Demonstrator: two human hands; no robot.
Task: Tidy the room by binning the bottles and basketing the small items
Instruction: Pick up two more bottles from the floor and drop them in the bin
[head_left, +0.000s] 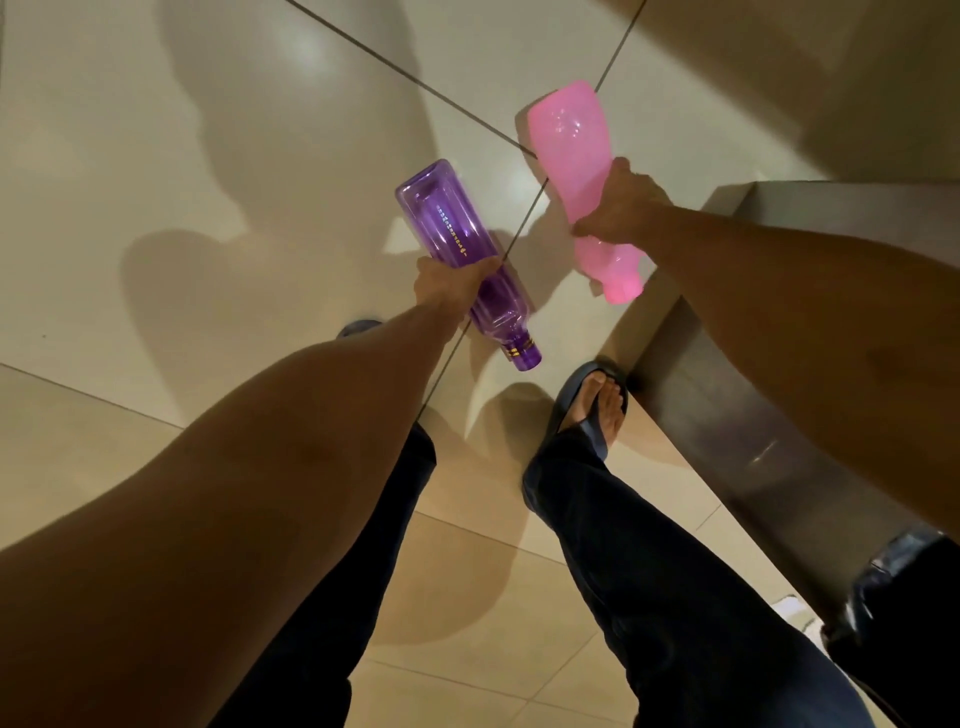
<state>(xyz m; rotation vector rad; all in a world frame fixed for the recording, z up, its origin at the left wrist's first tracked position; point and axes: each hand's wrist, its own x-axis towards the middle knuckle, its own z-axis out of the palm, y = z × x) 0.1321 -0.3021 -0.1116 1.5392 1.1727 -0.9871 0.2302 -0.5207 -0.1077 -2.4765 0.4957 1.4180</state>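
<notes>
My left hand (451, 283) grips a clear purple plastic bottle (448, 223) around its middle, with the cap end pointing back toward my feet and the base pointing away. My right hand (621, 205) grips a pink plastic bottle (569, 140) near its neck, the base pointing forward and up, the capped end toward me. Both bottles hang in the air above the tiled floor. No bin or basket is in view.
Cream floor tiles (208, 156) with dark grout lines spread ahead. A grey metal-looking ledge or furniture edge (727, 426) runs along the right, beside my sandalled right foot (597, 410). A dark glossy object (904, 597) sits at lower right.
</notes>
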